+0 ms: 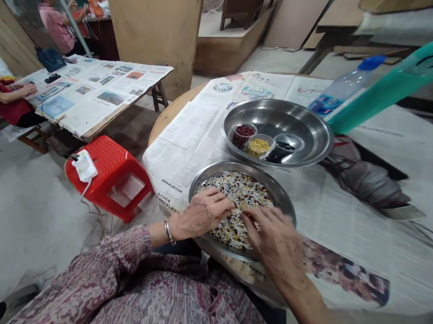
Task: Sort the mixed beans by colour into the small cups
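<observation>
Newspaper-covered surface [330, 213] extends left and right of a large steel basin [313, 133], set just beyond the far rim of a smaller pan [284, 195], lower centre of the frame. Left hand [198, 212] and right hand [276, 234] reach over opposite sides, about equally near, fingers curled narrowly inward, their grip impossible to tell. Mixed grains [237, 187] lie directly beneath the fingertips, spreading farther toward the far rim.
</observation>
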A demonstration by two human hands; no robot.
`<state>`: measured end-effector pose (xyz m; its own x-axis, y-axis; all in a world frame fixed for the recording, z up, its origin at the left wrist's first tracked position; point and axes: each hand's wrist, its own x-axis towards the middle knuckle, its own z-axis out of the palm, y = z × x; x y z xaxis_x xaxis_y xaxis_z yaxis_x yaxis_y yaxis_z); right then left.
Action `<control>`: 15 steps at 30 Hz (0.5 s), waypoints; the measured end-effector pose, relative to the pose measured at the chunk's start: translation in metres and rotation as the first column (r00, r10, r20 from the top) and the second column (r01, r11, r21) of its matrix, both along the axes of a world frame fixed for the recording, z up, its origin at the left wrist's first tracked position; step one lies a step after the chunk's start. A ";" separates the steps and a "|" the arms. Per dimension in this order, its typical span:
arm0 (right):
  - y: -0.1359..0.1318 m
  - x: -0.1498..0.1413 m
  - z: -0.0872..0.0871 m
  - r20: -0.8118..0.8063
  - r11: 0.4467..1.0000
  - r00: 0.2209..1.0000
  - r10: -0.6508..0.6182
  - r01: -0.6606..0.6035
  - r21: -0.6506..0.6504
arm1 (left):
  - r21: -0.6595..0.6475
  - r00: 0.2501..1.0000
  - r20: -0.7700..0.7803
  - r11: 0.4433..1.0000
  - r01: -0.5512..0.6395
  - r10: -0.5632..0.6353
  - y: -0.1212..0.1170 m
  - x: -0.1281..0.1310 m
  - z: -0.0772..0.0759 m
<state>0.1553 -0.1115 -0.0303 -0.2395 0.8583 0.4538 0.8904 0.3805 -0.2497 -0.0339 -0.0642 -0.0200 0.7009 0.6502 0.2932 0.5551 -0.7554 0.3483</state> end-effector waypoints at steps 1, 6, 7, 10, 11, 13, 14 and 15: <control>-0.001 0.000 0.001 -0.029 1.000 1.000 0.003 -0.004 -0.012 | 0.024 1.000 0.003 1.000 -0.018 0.017 -0.001 -0.001 0.000; -0.010 0.003 -0.003 -0.064 0.994 0.998 -0.007 0.000 -0.114 | -0.028 0.991 -0.005 0.990 -0.136 0.136 -0.010 -0.006 0.000; -0.012 0.005 -0.004 -0.064 0.995 0.998 -0.029 0.023 -0.101 | -0.050 0.990 0.013 0.989 -0.138 0.139 -0.011 -0.008 -0.001; -0.013 0.016 -0.004 -0.091 0.982 0.978 -0.189 0.188 -0.021 | -0.059 0.984 0.108 0.989 -0.139 0.145 -0.010 -0.017 -0.002; -0.012 0.021 -0.004 -0.116 0.964 0.957 -0.264 0.264 -0.014 | -0.046 0.974 0.148 0.985 -0.164 0.169 -0.007 -0.021 -0.002; -0.007 0.031 -0.005 -0.201 0.906 0.883 -0.423 0.415 -0.083 | -0.029 0.931 0.224 0.957 -0.288 0.287 0.002 -0.029 -0.004; -0.004 0.036 -0.006 -0.249 0.873 0.837 -0.487 0.459 -0.165 | -0.041 0.893 0.250 0.926 -0.376 0.374 0.008 -0.033 -0.006; -0.001 0.040 -0.007 -0.293 0.841 0.792 -0.536 0.474 -0.260 | -0.075 0.848 0.262 0.885 -0.459 0.462 0.014 -0.036 -0.009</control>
<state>0.1954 -0.1129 -0.0375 0.3922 0.8811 0.2645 0.7887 -0.1740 -0.5897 -0.0698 -0.0501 -0.0286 0.2177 0.8827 0.4164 0.7244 -0.4320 0.5372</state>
